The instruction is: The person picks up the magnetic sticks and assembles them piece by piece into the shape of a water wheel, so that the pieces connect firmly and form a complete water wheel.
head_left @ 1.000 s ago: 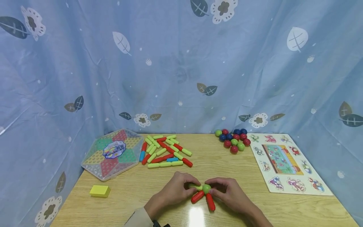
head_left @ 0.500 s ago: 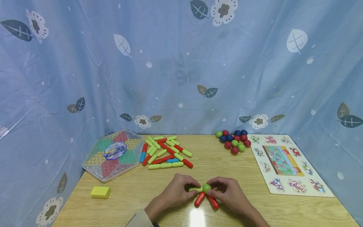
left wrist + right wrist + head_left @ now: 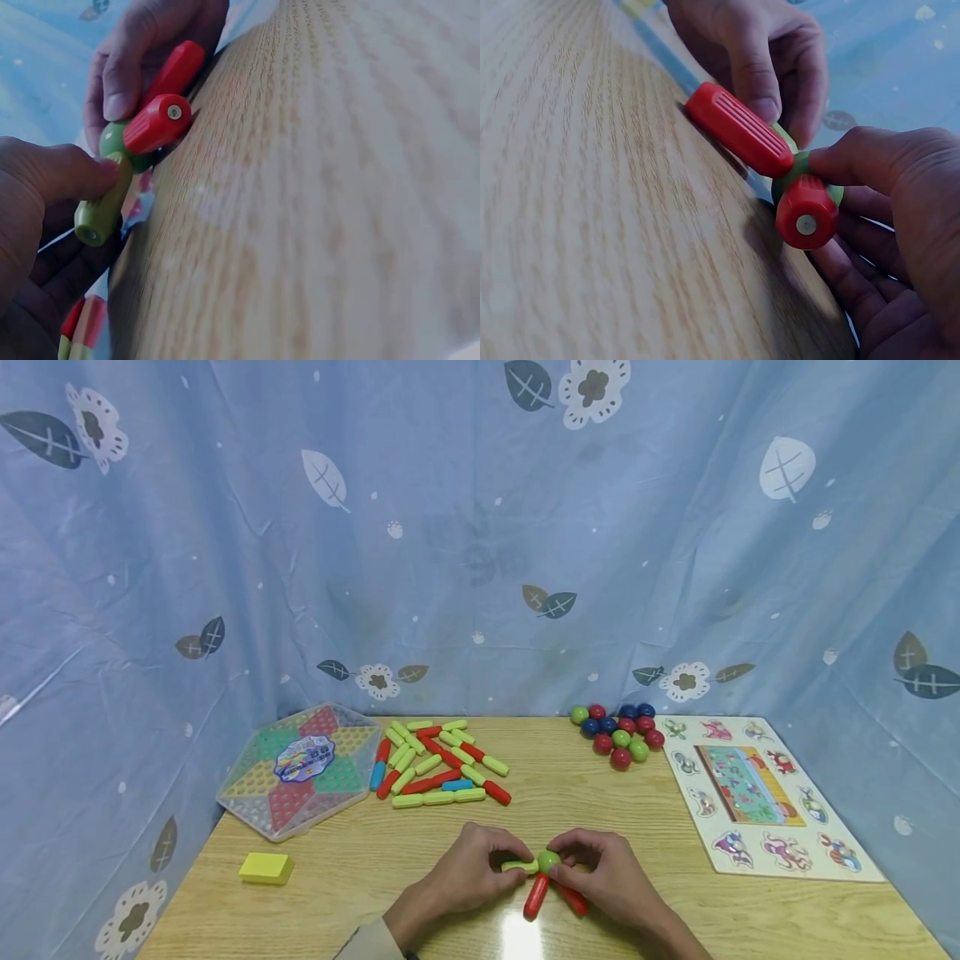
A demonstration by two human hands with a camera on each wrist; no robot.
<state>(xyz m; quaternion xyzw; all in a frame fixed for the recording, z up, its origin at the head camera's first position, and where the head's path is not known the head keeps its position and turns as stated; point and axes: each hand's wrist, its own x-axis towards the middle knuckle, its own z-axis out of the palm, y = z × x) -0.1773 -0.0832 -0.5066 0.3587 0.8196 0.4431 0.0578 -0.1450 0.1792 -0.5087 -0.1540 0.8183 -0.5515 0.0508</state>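
My left hand [image 3: 480,868] pinches a yellow-green building rod [image 3: 100,206] between thumb and fingers. One end of that rod meets a green ball [image 3: 549,862], which the thumb and fingers of my right hand [image 3: 603,872] grip from the other side. Two red building rods [image 3: 739,131] also stick out from the ball, angled toward the near table edge. A small metal disc shows in the free end of the nearer red rod [image 3: 157,124]. In the head view, the right thumb partly covers the other red rod [image 3: 573,900].
Several yellow-green, red and blue rods [image 3: 438,797] lie at the back left, beside a hexagonal Chinese checkers box [image 3: 300,772]. Red, blue and green balls [image 3: 620,758] cluster at the back right near a picture puzzle board [image 3: 765,856]. A yellow block [image 3: 266,867] sits at left.
Both red rods have swung to the right around the ball, the nearer one now pointing almost straight at the near edge. Both hands have kept their hold and barely shifted.
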